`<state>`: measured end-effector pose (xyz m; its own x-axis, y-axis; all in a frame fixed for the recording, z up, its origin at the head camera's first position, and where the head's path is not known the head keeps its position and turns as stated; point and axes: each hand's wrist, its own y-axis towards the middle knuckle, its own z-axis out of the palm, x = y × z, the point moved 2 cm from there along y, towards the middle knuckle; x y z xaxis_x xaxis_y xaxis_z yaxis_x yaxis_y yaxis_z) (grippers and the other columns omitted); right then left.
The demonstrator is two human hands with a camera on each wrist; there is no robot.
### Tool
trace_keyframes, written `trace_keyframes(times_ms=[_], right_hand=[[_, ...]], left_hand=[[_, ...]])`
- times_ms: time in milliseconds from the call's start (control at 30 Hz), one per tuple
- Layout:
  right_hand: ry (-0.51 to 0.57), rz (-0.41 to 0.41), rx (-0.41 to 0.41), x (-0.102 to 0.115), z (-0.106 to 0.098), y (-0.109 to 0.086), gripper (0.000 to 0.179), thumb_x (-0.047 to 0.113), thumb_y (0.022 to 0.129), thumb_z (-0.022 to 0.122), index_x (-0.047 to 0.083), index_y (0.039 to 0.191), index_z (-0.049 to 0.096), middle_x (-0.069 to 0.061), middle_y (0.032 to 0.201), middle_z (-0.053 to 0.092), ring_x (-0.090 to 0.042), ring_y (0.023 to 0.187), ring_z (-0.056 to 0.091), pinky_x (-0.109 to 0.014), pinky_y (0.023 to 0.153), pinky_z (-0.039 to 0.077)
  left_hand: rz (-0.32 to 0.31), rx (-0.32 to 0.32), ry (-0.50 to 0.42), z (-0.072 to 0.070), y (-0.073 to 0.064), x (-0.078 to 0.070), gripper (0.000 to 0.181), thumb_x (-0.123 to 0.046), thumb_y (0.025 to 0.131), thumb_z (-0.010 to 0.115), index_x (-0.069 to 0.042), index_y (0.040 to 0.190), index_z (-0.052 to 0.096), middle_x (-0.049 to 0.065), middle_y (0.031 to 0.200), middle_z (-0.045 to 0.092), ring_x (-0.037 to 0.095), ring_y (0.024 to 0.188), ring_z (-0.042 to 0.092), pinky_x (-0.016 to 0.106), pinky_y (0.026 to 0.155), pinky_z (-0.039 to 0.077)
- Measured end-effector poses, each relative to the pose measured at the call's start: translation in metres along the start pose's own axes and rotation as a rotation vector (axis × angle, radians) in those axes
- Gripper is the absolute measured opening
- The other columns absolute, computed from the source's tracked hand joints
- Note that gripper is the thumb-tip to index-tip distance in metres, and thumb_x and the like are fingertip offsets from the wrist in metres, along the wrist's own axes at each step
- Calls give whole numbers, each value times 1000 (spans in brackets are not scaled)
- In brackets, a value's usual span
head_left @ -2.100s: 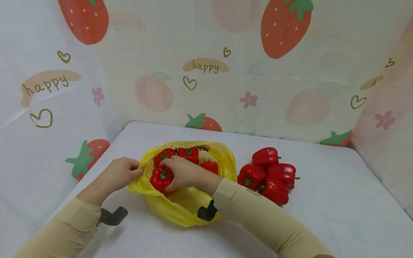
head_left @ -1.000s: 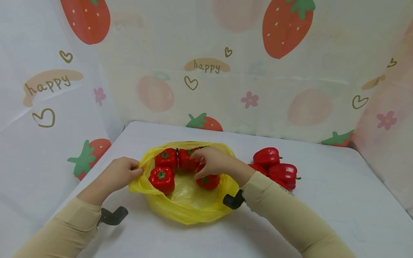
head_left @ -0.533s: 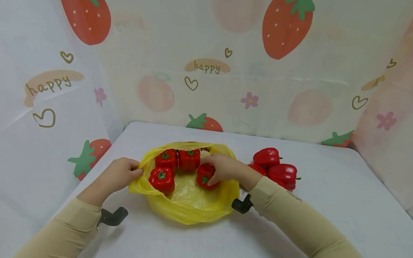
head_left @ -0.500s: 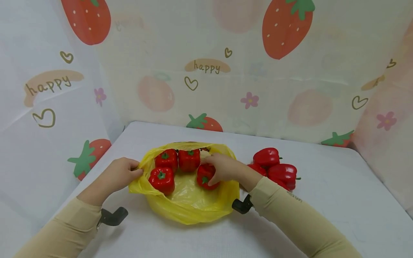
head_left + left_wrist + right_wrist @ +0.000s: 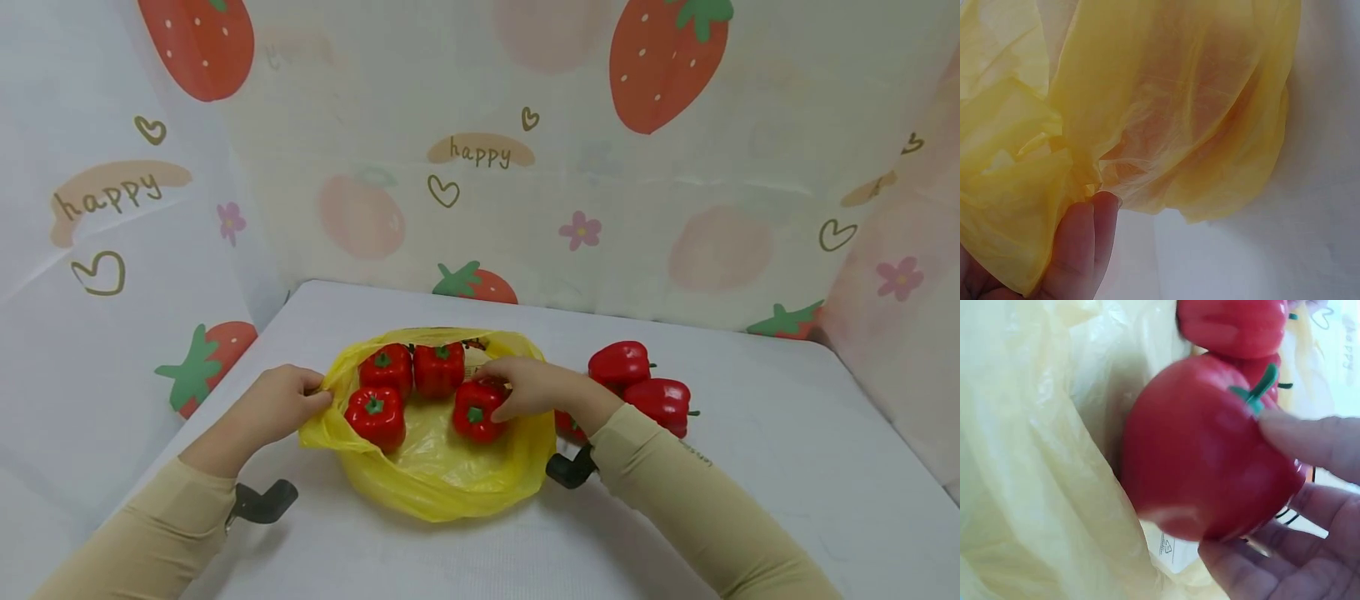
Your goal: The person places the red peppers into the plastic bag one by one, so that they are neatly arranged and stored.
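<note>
My left hand (image 5: pixel 277 407) pinches the left rim of a yellow plastic bag (image 5: pixel 420 496) standing open on the table. The left wrist view shows the thin plastic bunched at the fingertips. Inside the bag, my right hand (image 5: pixel 536 390) holds the right-hand red bell pepper (image 5: pixel 471 427), its green stem facing up. In the right wrist view, the thumb lies by the stem of this pepper (image 5: pixel 1197 450) and the fingers curl against its opposite side. Other red bell peppers (image 5: pixel 377 421) stand along the bag's left and back sides.
Right of the bag lies a group of red bell peppers (image 5: pixel 618 364), partly hidden behind my right forearm. A white label (image 5: pixel 474 360) shows at the bag's back wall. Patterned curtain (image 5: pixel 495 225) encloses the table's back and sides.
My right hand has let go of the front-left pepper and moved right to the right-hand one. That pepper has turned stem up and shifted slightly left. The left hand has stayed in place.
</note>
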<state>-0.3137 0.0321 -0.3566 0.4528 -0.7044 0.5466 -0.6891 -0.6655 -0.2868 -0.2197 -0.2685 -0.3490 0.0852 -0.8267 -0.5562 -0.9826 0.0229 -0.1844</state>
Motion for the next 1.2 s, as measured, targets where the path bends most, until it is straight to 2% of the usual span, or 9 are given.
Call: trace_keyframes(times_ms=[233, 367, 567, 867, 1000, 1200], right_hand=[[79, -1, 57, -3, -1, 0, 47, 27, 81, 69, 29, 125, 54, 7, 125, 51, -14, 115, 43, -34, 92, 42], [174, 15, 63, -5, 0, 1, 43, 29, 80, 69, 31, 121, 57, 7, 124, 52, -15, 114, 44, -36, 92, 43], [232, -2, 46, -4, 3, 5, 40, 32, 81, 68, 26, 119, 59, 8, 113, 57, -15, 104, 50, -33, 87, 45], [275, 6, 9, 4, 7, 12, 38, 30, 83, 65, 21, 120, 60, 6, 117, 57, -16, 108, 48, -38, 91, 43], [328, 2, -13, 9, 9, 13, 32, 22, 86, 63, 19, 118, 60, 5, 114, 59, -16, 104, 52, -36, 90, 44], [413, 27, -38, 14, 18, 17, 25, 16, 87, 62, 10, 111, 60, -1, 104, 61, -16, 92, 60, -31, 78, 51]], left_hand=[[-7, -1, -10, 0, 1, 0, 25, -22, 90, 54, -2, 101, 64, 4, 74, 59, 18, 67, 51, 27, 62, 46], [-3, -5, -11, 0, 1, 0, 24, -22, 90, 54, -2, 100, 64, 4, 74, 59, 18, 67, 51, 27, 61, 46], [-13, -5, -13, 0, 2, 0, 24, -22, 90, 54, -2, 100, 64, 4, 74, 59, 18, 67, 51, 27, 62, 46], [-18, -5, -6, 1, 3, 0, 24, -23, 90, 55, -3, 100, 64, 4, 74, 59, 18, 67, 51, 27, 61, 46], [-14, -9, -2, 0, 3, 1, 23, -23, 90, 55, -3, 98, 64, 4, 73, 58, 18, 67, 51, 27, 61, 46], [-4, -13, 0, 1, 4, 2, 22, -22, 90, 54, -4, 97, 64, 4, 73, 58, 18, 66, 51, 27, 61, 45]])
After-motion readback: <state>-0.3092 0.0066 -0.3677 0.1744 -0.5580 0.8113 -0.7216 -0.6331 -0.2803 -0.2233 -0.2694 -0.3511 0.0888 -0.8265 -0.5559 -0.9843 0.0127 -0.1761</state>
